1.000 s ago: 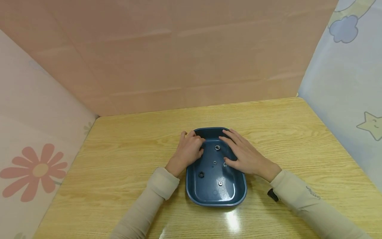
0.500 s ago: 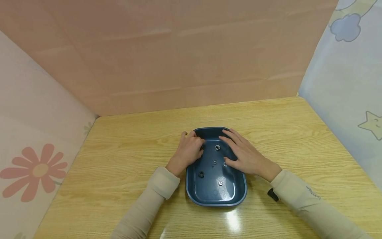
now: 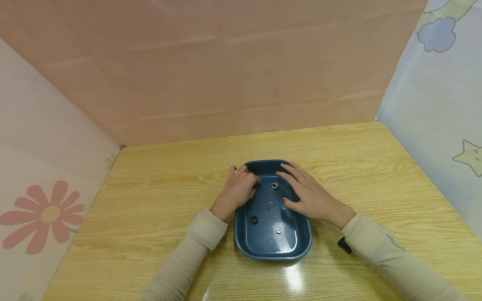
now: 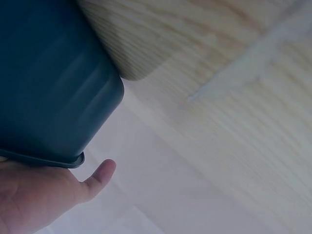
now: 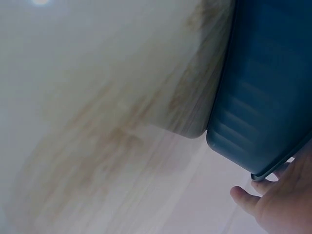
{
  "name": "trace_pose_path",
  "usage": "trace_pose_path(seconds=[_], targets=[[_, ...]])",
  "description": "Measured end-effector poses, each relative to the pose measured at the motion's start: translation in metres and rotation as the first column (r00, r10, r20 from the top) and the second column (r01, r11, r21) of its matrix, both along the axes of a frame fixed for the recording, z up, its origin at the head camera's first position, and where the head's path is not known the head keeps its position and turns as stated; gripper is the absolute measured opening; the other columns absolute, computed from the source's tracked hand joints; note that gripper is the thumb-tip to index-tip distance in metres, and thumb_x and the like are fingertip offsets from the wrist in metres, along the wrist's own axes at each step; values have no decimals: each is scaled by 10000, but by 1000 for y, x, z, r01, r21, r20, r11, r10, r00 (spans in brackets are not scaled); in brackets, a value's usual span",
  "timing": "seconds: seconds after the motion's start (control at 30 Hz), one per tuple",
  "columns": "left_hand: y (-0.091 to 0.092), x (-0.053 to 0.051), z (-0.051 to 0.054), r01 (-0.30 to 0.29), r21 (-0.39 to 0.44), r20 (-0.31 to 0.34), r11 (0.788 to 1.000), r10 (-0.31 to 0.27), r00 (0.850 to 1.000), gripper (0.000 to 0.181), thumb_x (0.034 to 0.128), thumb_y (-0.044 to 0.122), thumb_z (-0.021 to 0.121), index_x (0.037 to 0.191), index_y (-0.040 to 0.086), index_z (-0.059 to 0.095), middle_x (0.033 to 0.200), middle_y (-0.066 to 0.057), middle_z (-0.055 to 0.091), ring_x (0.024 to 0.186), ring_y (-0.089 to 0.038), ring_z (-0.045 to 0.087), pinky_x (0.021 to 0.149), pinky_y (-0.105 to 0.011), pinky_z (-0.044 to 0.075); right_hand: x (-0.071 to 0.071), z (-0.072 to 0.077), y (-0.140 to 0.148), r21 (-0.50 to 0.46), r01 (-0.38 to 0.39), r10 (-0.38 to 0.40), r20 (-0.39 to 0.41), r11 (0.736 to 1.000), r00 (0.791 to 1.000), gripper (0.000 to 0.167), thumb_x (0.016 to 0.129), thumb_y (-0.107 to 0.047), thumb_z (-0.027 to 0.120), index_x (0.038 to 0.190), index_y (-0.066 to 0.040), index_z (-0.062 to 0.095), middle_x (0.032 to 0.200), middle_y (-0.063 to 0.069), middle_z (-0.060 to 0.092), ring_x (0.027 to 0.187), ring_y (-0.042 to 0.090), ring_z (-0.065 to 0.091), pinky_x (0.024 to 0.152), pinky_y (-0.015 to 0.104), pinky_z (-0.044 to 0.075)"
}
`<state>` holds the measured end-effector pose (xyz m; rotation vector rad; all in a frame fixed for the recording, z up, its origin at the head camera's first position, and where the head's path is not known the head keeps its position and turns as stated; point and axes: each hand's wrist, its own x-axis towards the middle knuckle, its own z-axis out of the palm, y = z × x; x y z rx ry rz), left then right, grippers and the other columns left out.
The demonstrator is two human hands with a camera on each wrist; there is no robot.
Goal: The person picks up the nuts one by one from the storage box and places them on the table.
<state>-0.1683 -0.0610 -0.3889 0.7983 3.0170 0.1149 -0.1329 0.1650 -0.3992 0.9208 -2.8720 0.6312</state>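
Note:
A dark blue plastic tray (image 3: 271, 248) stands on the table, holding several loose hex nuts. A silver nut (image 3: 275, 185) lies toward its far end, a black nut (image 3: 254, 220) at the near left. My left hand (image 3: 236, 190) lies over the left rim with fingers bent into the tray; what sits between thumb and forefinger is mostly hidden. My right hand (image 3: 308, 194) rests across the right rim, fingers spread, thumb tip beside another silver nut (image 3: 284, 207). The left wrist view shows the tray's outer wall (image 4: 53, 83) above that hand.
A small nut (image 3: 271, 205) and a pale-centred nut (image 3: 278, 231) also lie on the tray floor. Under the right sleeve a small black object (image 3: 344, 245) shows. Behind the wooden table (image 3: 169, 175) rises a pinkish-brown sheet (image 3: 226, 75), with patterned panels at both sides.
My left forefinger has shifted slightly to the right inside the tray. The right hand, the tray and the visible nuts stay practically where they were.

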Motion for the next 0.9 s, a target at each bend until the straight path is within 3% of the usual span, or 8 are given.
trace_pose_path(seconds=[0.23, 0.47, 0.9], targets=[[2, 1, -2, -3, -37, -65, 999, 0, 998, 102, 898, 200, 726, 978, 173, 784, 942, 10, 759, 992, -211, 560, 1082, -560, 363, 0, 0, 0, 3, 3, -3, 3, 1000, 1000, 678, 903, -267, 657, 1491, -43, 404, 1608, 174, 275, 1500, 430, 184, 1166, 614, 258], [4, 3, -2, -13, -101, -140, 995, -1, 990, 100, 905, 190, 702, 900, 129, 782, 903, -26, 755, 950, -221, 574, 956, -477, 481, 1, 0, -1, -3, -1, 1, -3, 1000, 1000, 680, 899, -269, 661, 1488, -42, 408, 1606, 174, 282, 1498, 428, 189, 1167, 610, 259], [11, 5, -1, -68, -173, -126, 983, 47, 991, 152, 911, 262, 714, 934, 137, 797, 952, -14, 768, 968, -203, 570, 956, -457, 489, 1, 0, 0, -1, 1, -1, 12, 1000, 1000, 687, 904, -274, 663, 1496, -49, 398, 1612, 166, 273, 1496, 438, 185, 1168, 616, 253]])
